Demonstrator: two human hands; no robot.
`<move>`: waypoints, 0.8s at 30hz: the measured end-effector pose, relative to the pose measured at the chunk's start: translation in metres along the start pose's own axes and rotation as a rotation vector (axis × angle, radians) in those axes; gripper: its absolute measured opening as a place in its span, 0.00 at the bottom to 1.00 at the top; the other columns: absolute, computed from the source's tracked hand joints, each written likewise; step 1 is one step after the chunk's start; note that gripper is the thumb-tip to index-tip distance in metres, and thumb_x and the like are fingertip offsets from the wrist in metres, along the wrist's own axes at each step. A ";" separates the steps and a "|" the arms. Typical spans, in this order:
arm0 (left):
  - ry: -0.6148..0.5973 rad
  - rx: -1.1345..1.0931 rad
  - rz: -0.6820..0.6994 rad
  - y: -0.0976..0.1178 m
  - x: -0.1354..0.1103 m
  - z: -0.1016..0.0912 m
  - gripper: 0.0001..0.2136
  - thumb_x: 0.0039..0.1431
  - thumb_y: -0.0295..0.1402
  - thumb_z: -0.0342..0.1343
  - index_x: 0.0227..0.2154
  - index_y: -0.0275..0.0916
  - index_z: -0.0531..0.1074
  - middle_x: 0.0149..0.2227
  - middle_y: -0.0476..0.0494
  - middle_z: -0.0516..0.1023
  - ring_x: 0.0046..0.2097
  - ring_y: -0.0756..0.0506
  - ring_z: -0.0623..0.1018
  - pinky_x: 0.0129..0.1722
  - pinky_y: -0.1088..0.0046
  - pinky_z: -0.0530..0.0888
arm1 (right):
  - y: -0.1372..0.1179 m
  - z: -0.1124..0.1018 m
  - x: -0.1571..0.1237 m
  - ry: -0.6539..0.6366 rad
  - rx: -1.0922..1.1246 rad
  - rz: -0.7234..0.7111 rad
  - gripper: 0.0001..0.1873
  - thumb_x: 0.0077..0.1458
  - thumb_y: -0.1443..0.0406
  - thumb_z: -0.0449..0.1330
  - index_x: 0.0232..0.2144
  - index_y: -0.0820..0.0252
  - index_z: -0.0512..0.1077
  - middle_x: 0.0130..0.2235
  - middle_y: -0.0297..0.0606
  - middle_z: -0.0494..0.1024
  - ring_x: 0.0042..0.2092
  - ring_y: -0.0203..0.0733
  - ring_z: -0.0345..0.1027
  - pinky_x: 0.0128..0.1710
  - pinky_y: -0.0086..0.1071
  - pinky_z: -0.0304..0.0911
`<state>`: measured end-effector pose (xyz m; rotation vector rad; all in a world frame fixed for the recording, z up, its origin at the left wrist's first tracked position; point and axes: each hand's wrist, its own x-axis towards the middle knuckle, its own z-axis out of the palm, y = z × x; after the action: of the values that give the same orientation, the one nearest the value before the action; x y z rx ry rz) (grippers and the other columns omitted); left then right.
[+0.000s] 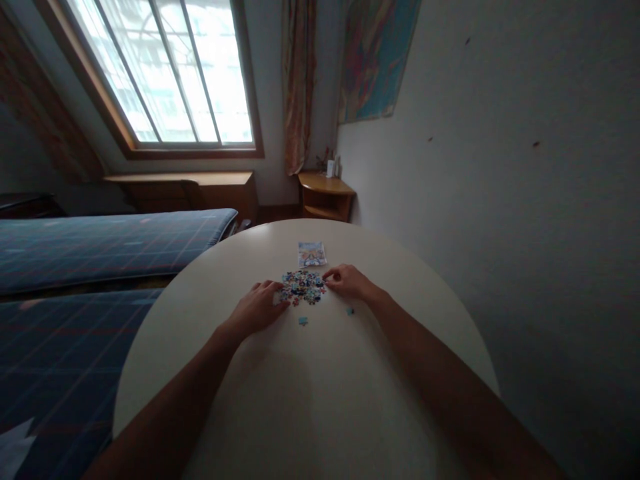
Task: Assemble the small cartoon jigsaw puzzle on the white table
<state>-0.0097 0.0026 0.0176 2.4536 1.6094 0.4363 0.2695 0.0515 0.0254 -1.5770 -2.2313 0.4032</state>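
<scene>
A heap of small multicoloured jigsaw pieces lies on the round white table. At the heap's left edge rests my left hand, its fingers apart and touching the outer pieces. My right hand is at the right edge, thumb and forefinger curled together around a puzzle piece, which is too small to make out clearly. Two light-blue pieces lie apart on the near side: one puzzle piece below the heap, another puzzle piece below my right hand. Just beyond the heap is a printed picture sheet.
Blue plaid mattresses stand left of the table. A white wall runs along the right. Behind are a small wooden corner cabinet, a wooden desk and a bright window. White paper shows at lower left.
</scene>
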 end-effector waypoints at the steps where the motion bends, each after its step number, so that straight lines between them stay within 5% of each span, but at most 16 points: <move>1: -0.001 0.001 -0.003 0.000 0.000 0.000 0.20 0.62 0.43 0.54 0.54 0.40 0.70 0.55 0.35 0.74 0.57 0.34 0.71 0.56 0.56 0.68 | 0.000 0.000 0.002 -0.008 0.010 0.008 0.12 0.52 0.65 0.64 0.40 0.59 0.82 0.31 0.38 0.78 0.32 0.37 0.68 0.35 0.29 0.61; 6: -0.004 -0.023 -0.007 -0.002 0.001 0.000 0.21 0.62 0.44 0.54 0.54 0.39 0.70 0.55 0.34 0.74 0.57 0.34 0.72 0.57 0.56 0.68 | -0.001 -0.003 0.001 0.009 0.089 0.033 0.10 0.50 0.69 0.64 0.37 0.62 0.80 0.35 0.41 0.81 0.34 0.38 0.72 0.34 0.28 0.62; 11: 0.005 -0.046 0.026 -0.007 0.002 0.000 0.21 0.60 0.44 0.55 0.53 0.39 0.71 0.54 0.35 0.75 0.56 0.35 0.73 0.57 0.58 0.67 | -0.017 -0.011 -0.029 0.020 0.208 0.021 0.08 0.56 0.68 0.61 0.39 0.61 0.78 0.35 0.40 0.83 0.35 0.37 0.75 0.36 0.28 0.65; 16: 0.009 -0.042 0.019 -0.011 0.003 -0.003 0.19 0.60 0.40 0.56 0.52 0.40 0.72 0.53 0.37 0.76 0.54 0.38 0.75 0.55 0.63 0.69 | -0.064 -0.016 -0.080 -0.292 0.456 -0.231 0.08 0.55 0.63 0.64 0.37 0.59 0.80 0.32 0.35 0.82 0.33 0.36 0.74 0.34 0.27 0.65; 24: 0.034 0.022 -0.166 -0.016 0.004 -0.011 0.14 0.61 0.37 0.53 0.47 0.40 0.75 0.45 0.39 0.80 0.46 0.39 0.78 0.48 0.63 0.72 | -0.090 -0.001 -0.109 -0.403 0.347 -0.297 0.03 0.51 0.66 0.67 0.31 0.56 0.81 0.27 0.32 0.81 0.28 0.34 0.73 0.30 0.25 0.63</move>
<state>-0.0255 0.0130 0.0234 2.3155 1.8233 0.4386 0.2270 -0.0812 0.0508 -1.0348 -2.4624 1.0288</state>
